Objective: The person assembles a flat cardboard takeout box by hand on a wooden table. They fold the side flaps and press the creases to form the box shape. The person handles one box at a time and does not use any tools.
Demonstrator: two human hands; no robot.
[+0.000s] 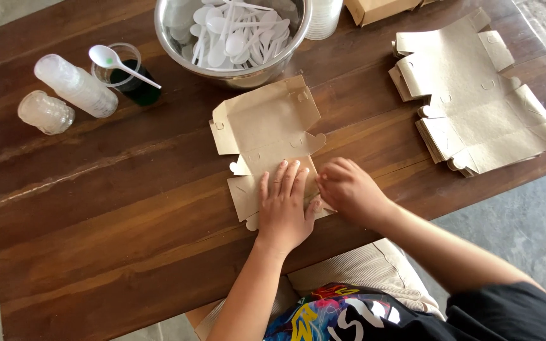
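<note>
A: Where are the hands?

B: Both are on the box blank (266, 136), a flat brown cardboard cut-out lying near the middle of the desk (96, 208), just in front of the steel bowl (232, 72). The left hand (284, 205) lies palm down on its near part, fingers spread flat, pressing and gripping nothing.

A: And the right?

B: The right hand (347, 188) sits at the near right edge of the blank, fingers curled inward, just beside the left hand. It seems to pinch a flap there, but the fingertips are tucked under, so I cannot tell whether it has hold of anything.

A: What else is on the desk?

B: The bowl is full of white plastic spoons (229, 28). To its left stands a small clear cup (118, 66) with a single spoon (112, 60) resting across its rim, and next to that a dark green cup (141, 91). Further left lie two stacks of clear cups on their sides, a long stack (76, 85) and a short stack (45, 112). At the right, well apart from the hands, is a pile of blanks (475, 95), all flat and unfolded.

A: Is the blank under the hands folded at all?

B: Its far part is raised slightly at the edges; the near part lies flat beneath the left palm.
</note>
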